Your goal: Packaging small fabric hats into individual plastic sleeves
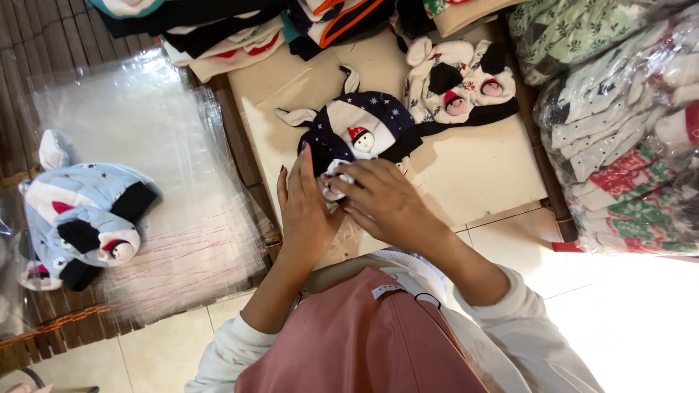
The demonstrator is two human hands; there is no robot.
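My left hand (302, 207) lay flat and open, fingers straight, pressing the near edge of a small white fabric piece (331, 182). My right hand (382, 204) curled over the same piece from the other side, fingertips pinched on its soft knitted cloth. That piece sat between my two hands, at the bottom of a navy baby hat (357, 131) sprinkled with tiny white stars, with a white panel, floppy ears and a small red-capped face sewn on the front. The hat lay just beyond my fingertips, touching them, on a beige cardboard sheet (473, 175) covering the tabletop.

Farther out past my right hand rested a white hat (459, 87) with black patches and two little round faces. Beyond both, a row of folded garments (240, 33) was stacked in a pile. Off to the right of my right hand, clear plastic bags (626, 145) held bundles of printed knitwear, green, white and red. Well to the left of my left hand, glossy flat plastic sleeves (145, 131) were spread over a slatted bamboo mat (44, 44), and a pale blue hat (84, 211) lay on them.
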